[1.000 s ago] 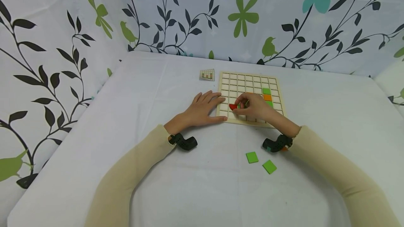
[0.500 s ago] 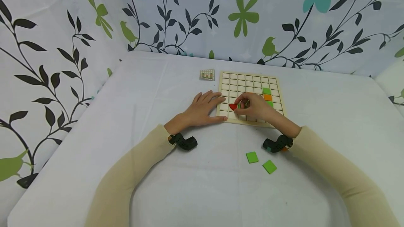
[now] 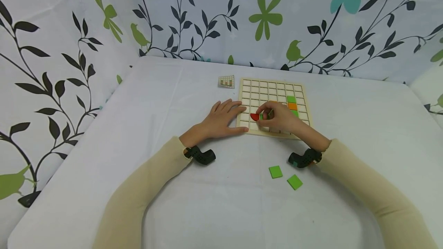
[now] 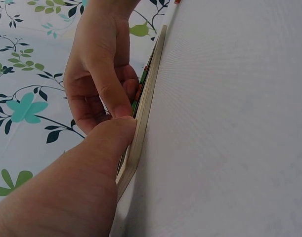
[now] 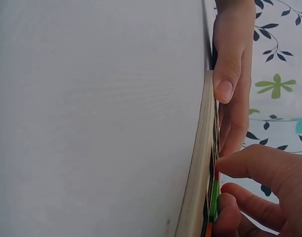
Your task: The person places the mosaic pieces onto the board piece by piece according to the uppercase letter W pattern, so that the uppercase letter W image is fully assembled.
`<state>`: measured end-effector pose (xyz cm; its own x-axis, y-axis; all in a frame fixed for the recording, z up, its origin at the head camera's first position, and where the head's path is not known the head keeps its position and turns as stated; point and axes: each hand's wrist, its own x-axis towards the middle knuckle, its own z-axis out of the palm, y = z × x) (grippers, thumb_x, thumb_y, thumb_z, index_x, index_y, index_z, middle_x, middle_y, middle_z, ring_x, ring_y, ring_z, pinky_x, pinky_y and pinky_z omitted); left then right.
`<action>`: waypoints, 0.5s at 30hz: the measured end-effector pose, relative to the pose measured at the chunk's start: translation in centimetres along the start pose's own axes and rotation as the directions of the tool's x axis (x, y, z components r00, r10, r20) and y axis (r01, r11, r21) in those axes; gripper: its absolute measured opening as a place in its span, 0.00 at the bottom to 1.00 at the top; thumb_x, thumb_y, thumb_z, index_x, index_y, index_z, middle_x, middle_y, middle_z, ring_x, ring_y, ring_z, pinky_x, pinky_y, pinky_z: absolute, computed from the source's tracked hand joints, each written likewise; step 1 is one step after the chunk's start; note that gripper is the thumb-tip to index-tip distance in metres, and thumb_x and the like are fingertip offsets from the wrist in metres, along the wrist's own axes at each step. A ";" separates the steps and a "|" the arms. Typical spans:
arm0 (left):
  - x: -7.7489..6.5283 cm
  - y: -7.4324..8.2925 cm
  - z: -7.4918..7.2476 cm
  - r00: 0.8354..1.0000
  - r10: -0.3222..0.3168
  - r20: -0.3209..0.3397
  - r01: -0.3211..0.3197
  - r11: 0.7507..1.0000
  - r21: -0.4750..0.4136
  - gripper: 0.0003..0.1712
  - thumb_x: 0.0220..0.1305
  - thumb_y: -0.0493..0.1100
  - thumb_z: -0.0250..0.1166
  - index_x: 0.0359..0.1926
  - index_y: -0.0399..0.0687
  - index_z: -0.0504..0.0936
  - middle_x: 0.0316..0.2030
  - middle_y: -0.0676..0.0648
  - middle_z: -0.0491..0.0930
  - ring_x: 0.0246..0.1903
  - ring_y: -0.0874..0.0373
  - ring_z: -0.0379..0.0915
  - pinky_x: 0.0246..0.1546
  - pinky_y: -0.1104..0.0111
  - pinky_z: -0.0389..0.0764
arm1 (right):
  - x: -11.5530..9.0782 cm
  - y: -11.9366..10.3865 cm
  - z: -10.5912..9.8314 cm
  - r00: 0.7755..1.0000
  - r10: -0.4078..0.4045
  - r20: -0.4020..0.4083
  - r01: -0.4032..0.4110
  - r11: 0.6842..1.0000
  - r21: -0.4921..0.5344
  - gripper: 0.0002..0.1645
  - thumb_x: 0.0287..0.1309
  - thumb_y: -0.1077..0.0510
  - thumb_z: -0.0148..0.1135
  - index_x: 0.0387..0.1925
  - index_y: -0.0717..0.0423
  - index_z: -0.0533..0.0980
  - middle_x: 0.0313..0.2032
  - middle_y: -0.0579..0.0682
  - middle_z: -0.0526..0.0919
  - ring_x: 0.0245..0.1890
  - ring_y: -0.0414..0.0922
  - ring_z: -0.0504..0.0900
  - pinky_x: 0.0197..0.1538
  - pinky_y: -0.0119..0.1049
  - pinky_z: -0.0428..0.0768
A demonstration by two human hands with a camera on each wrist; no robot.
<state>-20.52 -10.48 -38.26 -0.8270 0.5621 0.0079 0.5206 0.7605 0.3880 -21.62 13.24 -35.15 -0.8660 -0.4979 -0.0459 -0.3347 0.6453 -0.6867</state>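
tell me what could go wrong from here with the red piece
The right hand pinches the red piece; a slip of that grip might knock it out of line with the grid. Its fingers could also nudge the green piece beside it. The left hand rests at the edge of the board; if that hand shifts, the board might slide.

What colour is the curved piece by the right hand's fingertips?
The curved piece is red, seen best in the head view.
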 end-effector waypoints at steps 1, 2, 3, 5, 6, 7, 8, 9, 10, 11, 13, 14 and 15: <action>0.0 0.0 0.0 1.000 0.000 0.001 0.000 1.000 0.001 0.42 0.64 0.68 0.57 0.74 0.57 0.60 0.75 0.50 0.51 0.75 0.47 0.36 0.72 0.47 0.36 | -0.1 0.0 0.0 1.000 -0.001 -0.001 0.001 1.000 0.000 0.16 0.57 0.62 0.68 0.46 0.64 0.78 0.29 0.51 0.76 0.25 0.45 0.71 0.28 0.32 0.69; 0.0 0.0 0.0 1.000 0.000 0.001 0.000 1.000 0.002 0.42 0.64 0.68 0.57 0.74 0.57 0.60 0.75 0.50 0.51 0.76 0.47 0.36 0.72 0.47 0.36 | -0.1 0.0 0.0 1.000 -0.005 -0.002 0.005 1.000 0.001 0.16 0.57 0.62 0.68 0.46 0.63 0.78 0.29 0.51 0.76 0.25 0.45 0.71 0.28 0.32 0.69; 0.0 -0.1 0.0 1.000 0.000 0.002 0.000 1.000 0.002 0.43 0.64 0.68 0.57 0.74 0.57 0.59 0.75 0.50 0.51 0.76 0.47 0.36 0.72 0.47 0.36 | -0.2 0.0 0.0 1.000 -0.010 -0.003 0.010 1.000 0.003 0.15 0.57 0.62 0.68 0.46 0.63 0.78 0.29 0.51 0.76 0.25 0.45 0.71 0.28 0.32 0.69; 0.0 -0.1 0.0 1.000 -0.002 0.005 0.002 1.000 0.002 0.43 0.65 0.68 0.57 0.74 0.57 0.59 0.75 0.50 0.50 0.76 0.47 0.36 0.72 0.48 0.35 | -0.4 0.1 0.0 1.000 -0.025 -0.006 0.025 1.000 0.006 0.15 0.57 0.62 0.67 0.46 0.64 0.78 0.29 0.51 0.76 0.24 0.45 0.70 0.27 0.32 0.69; 0.0 -0.1 0.0 1.000 -0.003 0.005 0.003 1.000 0.001 0.43 0.65 0.68 0.57 0.74 0.57 0.59 0.75 0.50 0.50 0.76 0.47 0.36 0.72 0.48 0.35 | -0.4 0.0 0.0 0.999 -0.031 -0.008 0.031 0.999 0.011 0.15 0.57 0.62 0.67 0.46 0.64 0.78 0.29 0.52 0.76 0.24 0.45 0.70 0.26 0.31 0.69; 0.0 -0.1 0.0 1.000 -0.004 0.007 0.004 1.000 -0.001 0.43 0.65 0.68 0.57 0.74 0.57 0.59 0.75 0.50 0.50 0.76 0.47 0.36 0.72 0.48 0.35 | -0.5 0.0 0.0 0.999 -0.040 -0.009 0.040 0.999 0.017 0.15 0.57 0.63 0.67 0.46 0.64 0.78 0.29 0.52 0.76 0.24 0.45 0.70 0.26 0.31 0.69; -0.1 -0.1 0.0 1.000 -0.005 0.008 0.005 1.000 -0.001 0.43 0.65 0.68 0.57 0.74 0.57 0.59 0.75 0.51 0.50 0.76 0.48 0.36 0.72 0.48 0.35 | -0.6 0.0 0.0 0.999 -0.046 -0.010 0.047 0.999 0.021 0.15 0.57 0.63 0.67 0.46 0.64 0.78 0.29 0.52 0.76 0.24 0.45 0.71 0.26 0.31 0.69; -0.1 -0.1 -0.1 1.000 -0.006 0.008 0.006 1.000 0.001 0.43 0.65 0.68 0.57 0.74 0.57 0.59 0.75 0.51 0.50 0.76 0.48 0.36 0.72 0.48 0.35 | -0.7 0.1 0.0 0.999 -0.053 -0.011 0.053 0.998 0.023 0.15 0.57 0.64 0.66 0.46 0.64 0.78 0.29 0.52 0.76 0.24 0.45 0.71 0.26 0.31 0.69; -0.1 -0.1 -0.1 1.000 -0.005 0.008 0.005 1.000 0.002 0.43 0.65 0.68 0.57 0.74 0.57 0.59 0.75 0.50 0.50 0.76 0.48 0.36 0.72 0.48 0.36 | -0.7 0.1 0.0 0.998 -0.059 -0.013 0.059 0.998 0.027 0.15 0.57 0.64 0.66 0.46 0.65 0.78 0.29 0.52 0.76 0.24 0.45 0.71 0.26 0.31 0.69; -0.1 0.0 -0.1 1.000 -0.003 0.007 0.003 1.000 0.005 0.43 0.65 0.68 0.57 0.74 0.57 0.59 0.75 0.50 0.50 0.76 0.48 0.36 0.72 0.48 0.36 | -0.8 0.2 0.0 0.998 -0.065 -0.014 0.065 0.997 0.031 0.14 0.57 0.65 0.66 0.46 0.65 0.78 0.30 0.52 0.76 0.24 0.45 0.71 0.26 0.31 0.70; -0.1 0.0 -0.1 1.000 0.001 0.006 -0.001 1.000 0.013 0.43 0.65 0.67 0.57 0.74 0.57 0.59 0.75 0.50 0.51 0.76 0.47 0.37 0.72 0.48 0.36 | -0.9 0.3 0.0 0.997 -0.075 -0.018 0.076 0.996 0.037 0.14 0.57 0.66 0.66 0.46 0.65 0.78 0.30 0.52 0.76 0.24 0.44 0.71 0.28 0.30 0.70; -0.1 0.0 -0.1 1.000 0.003 0.005 -0.004 1.000 0.018 0.42 0.65 0.67 0.57 0.74 0.57 0.59 0.75 0.50 0.51 0.76 0.47 0.37 0.72 0.48 0.37 | -1.0 0.4 0.0 0.997 -0.081 -0.020 0.082 0.996 0.038 0.13 0.58 0.66 0.65 0.46 0.64 0.79 0.30 0.52 0.76 0.24 0.44 0.71 0.28 0.30 0.71; -0.1 0.0 -0.1 1.000 0.005 0.004 -0.005 1.000 0.020 0.42 0.65 0.67 0.57 0.74 0.57 0.59 0.75 0.50 0.51 0.75 0.47 0.37 0.72 0.48 0.37 | -1.0 0.5 -0.1 0.996 -0.090 -0.021 0.091 0.995 0.043 0.13 0.58 0.66 0.65 0.46 0.65 0.79 0.30 0.52 0.76 0.24 0.44 0.71 0.29 0.30 0.71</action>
<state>-20.48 -10.53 -38.15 -0.8236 0.5671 0.0066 0.5290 0.7640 0.3694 -20.92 14.10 -35.41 -0.8402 -0.5414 0.0313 -0.3954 0.5722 -0.7185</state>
